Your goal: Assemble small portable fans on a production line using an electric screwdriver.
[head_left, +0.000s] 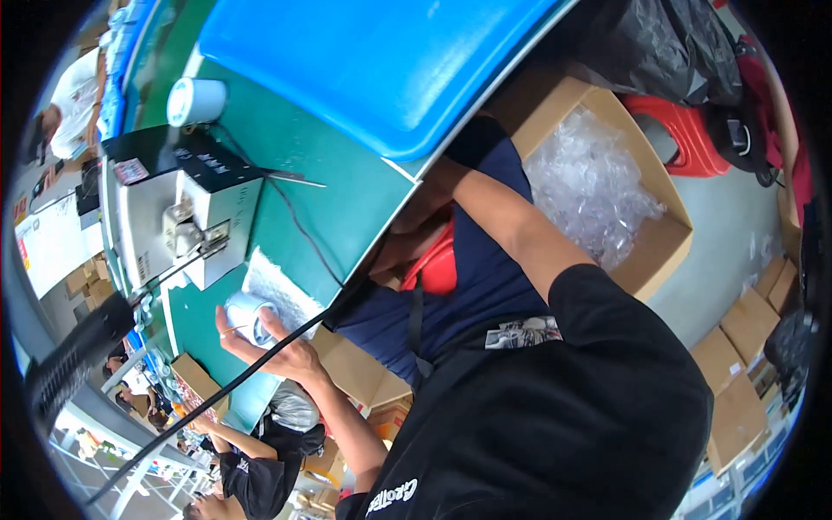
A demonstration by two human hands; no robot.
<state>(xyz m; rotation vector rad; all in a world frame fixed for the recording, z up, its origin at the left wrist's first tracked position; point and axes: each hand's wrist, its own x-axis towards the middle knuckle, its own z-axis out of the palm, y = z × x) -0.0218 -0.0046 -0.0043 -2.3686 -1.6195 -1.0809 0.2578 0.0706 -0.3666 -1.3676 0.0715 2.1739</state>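
Observation:
My left hand (282, 354) is closed round a white cylindrical thing (250, 317) with a round open-looking end. It holds this just above the green tabletop, beside a white bubbly wrapping sheet (286, 290). My right forearm (498, 208) reaches down past the table edge towards my lap; the fingers of my right hand (439, 184) are lost in shadow there. A similar white cylinder (197, 101) lies on the table farther off. Near it stands a black and white box (212, 195), with a shiny metallic part (182, 232) at its side.
A large blue tray (373, 61) covers part of the green table (303, 165). A black cable (234, 381) crosses before my left forearm, and a dark-handled tool (82, 355) looms close. Beside me is a carton (646, 273) of clear plastic. A co-worker (251, 472) sits on my left.

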